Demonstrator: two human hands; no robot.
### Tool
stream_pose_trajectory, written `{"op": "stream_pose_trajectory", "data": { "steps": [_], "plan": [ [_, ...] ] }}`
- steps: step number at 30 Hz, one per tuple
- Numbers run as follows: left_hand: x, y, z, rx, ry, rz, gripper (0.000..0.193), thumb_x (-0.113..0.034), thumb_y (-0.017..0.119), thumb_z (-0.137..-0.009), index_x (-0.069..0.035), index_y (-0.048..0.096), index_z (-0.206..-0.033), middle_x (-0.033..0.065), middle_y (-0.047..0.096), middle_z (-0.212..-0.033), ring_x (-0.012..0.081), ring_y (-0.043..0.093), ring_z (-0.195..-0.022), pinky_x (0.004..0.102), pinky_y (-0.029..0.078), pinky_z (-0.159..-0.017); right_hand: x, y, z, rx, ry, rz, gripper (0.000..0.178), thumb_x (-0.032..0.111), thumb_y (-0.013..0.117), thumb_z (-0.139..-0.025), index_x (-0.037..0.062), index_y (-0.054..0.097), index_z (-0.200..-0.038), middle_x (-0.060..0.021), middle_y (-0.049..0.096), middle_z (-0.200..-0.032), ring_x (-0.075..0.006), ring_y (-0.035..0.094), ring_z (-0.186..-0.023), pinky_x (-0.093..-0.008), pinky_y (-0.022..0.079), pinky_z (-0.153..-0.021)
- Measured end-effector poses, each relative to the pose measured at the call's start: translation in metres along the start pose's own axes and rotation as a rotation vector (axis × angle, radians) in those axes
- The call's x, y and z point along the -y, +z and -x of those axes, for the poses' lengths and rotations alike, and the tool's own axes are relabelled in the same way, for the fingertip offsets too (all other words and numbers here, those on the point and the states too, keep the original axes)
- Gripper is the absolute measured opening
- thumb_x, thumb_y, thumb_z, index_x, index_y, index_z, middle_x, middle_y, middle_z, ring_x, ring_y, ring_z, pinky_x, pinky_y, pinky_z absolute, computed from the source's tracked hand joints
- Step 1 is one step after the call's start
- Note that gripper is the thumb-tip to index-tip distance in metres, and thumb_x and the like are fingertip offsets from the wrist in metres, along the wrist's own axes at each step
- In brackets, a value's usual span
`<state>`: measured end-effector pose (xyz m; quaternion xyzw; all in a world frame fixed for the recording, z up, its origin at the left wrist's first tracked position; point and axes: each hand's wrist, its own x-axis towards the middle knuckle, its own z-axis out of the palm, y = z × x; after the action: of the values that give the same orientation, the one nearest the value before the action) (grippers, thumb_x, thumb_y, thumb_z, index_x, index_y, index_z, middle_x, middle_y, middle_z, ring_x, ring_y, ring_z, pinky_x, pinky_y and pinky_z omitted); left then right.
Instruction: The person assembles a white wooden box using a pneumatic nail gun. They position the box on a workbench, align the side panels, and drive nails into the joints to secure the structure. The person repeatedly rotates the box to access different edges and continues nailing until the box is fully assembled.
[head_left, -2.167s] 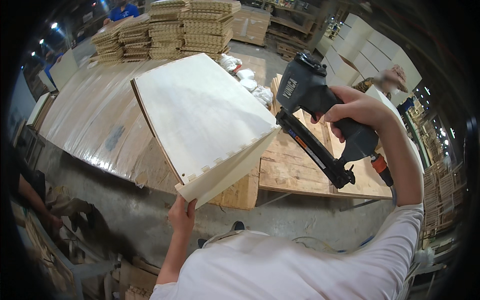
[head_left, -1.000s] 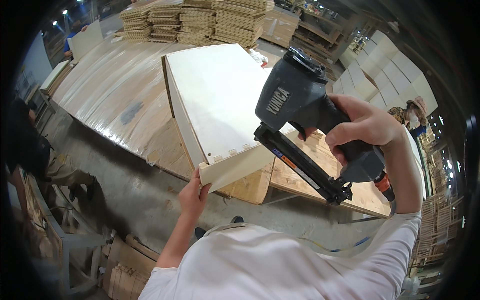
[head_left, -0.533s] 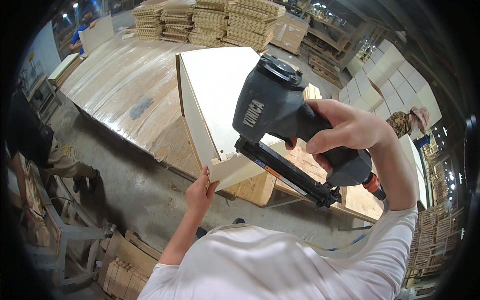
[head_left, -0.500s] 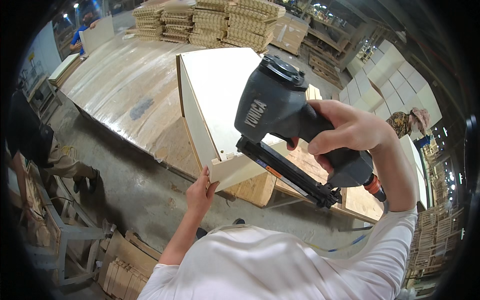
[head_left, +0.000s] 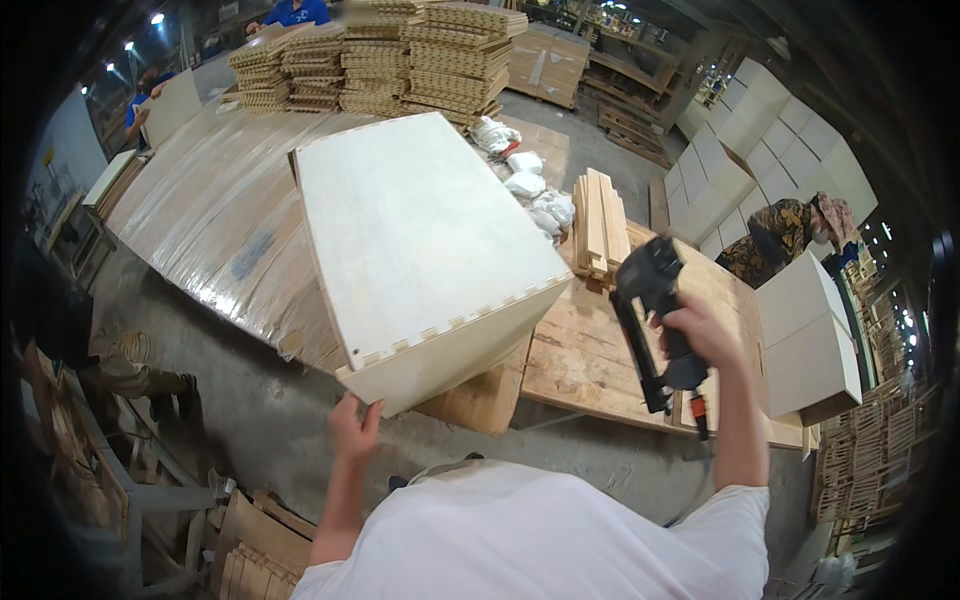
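Observation:
A large pale wooden box point(head_left: 425, 235) with finger-jointed edges rests tilted across the worktable in front of me. My left hand point(head_left: 355, 428) pinches its near lower corner between thumb and fingers. To the right of the box, my right hand point(head_left: 700, 332) is wrapped round the grip of a black pneumatic nail gun point(head_left: 652, 272). The gun is held up over the table, apart from the box, with its long magazine slanting down toward me. An orange-ringed hose fitting point(head_left: 699, 407) sits at the bottom of its handle.
Light wood strips point(head_left: 598, 225) and white plastic bags point(head_left: 528, 182) lie right of the box. Stacks of notched slats point(head_left: 375, 65) stand behind. A plastic-covered surface point(head_left: 200, 220) extends left. More white boxes point(head_left: 810, 335) and a person in patterned clothing point(head_left: 775, 235) are at right.
The nail gun has swung away to the right and lower, off the box's near edge. My left hand still holds the corner. The whole box top now shows.

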<state>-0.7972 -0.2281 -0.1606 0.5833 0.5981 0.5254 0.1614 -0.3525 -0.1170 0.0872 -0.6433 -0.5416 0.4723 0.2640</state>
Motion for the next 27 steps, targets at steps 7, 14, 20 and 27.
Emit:
{"op": "stream_pose_trajectory", "data": {
  "steps": [7,14,20,27],
  "plan": [
    [0.023,0.002,-0.001,-0.216,-0.090,0.389,0.019,-0.011,0.049,-0.094,0.004,0.061,-0.098,0.0063,0.065,-0.085,0.0124,0.057,-0.080,0.0292,0.046,-0.072,-0.192,0.023,-0.103,-0.342,-0.222,0.882,0.040,0.014,0.054,-0.085,-0.0058,0.044,-0.118,-0.0264,0.060,-0.088,-0.0381,0.065,-0.083,-0.0465,0.053,-0.071],
    [0.041,0.002,-0.060,-0.259,-0.279,0.567,0.025,-0.022,0.047,-0.101,-0.001,0.058,-0.093,-0.0003,0.057,-0.077,0.0064,0.050,-0.072,0.0250,0.043,-0.064,-0.228,0.070,-0.122,-0.358,0.086,0.932,0.073,0.025,0.063,-0.086,-0.0045,0.025,-0.142,-0.0263,0.049,-0.119,-0.0410,0.061,-0.098,-0.0467,0.052,-0.079],
    [0.136,-0.012,-0.170,-0.220,-0.428,0.703,0.028,-0.030,0.043,-0.102,-0.004,0.052,-0.097,0.0013,0.054,-0.082,0.0103,0.051,-0.074,0.0274,0.044,-0.064,-0.203,0.106,-0.117,-0.488,-0.125,0.808,0.058,0.022,0.065,-0.084,0.0029,0.045,-0.135,-0.0202,0.048,-0.130,-0.0360,0.052,-0.114,-0.0449,0.046,-0.093],
    [0.140,0.031,-0.297,-0.011,-0.459,1.134,0.034,-0.032,0.041,-0.102,-0.001,0.046,-0.118,0.0088,0.057,-0.103,0.0164,0.057,-0.090,0.0307,0.048,-0.076,-0.190,0.182,-0.101,0.006,-0.304,-0.464,0.054,0.030,0.057,-0.091,0.0045,0.044,-0.138,-0.0091,0.054,-0.130,-0.0197,0.050,-0.119,-0.0363,0.044,-0.095]
  ]
}}
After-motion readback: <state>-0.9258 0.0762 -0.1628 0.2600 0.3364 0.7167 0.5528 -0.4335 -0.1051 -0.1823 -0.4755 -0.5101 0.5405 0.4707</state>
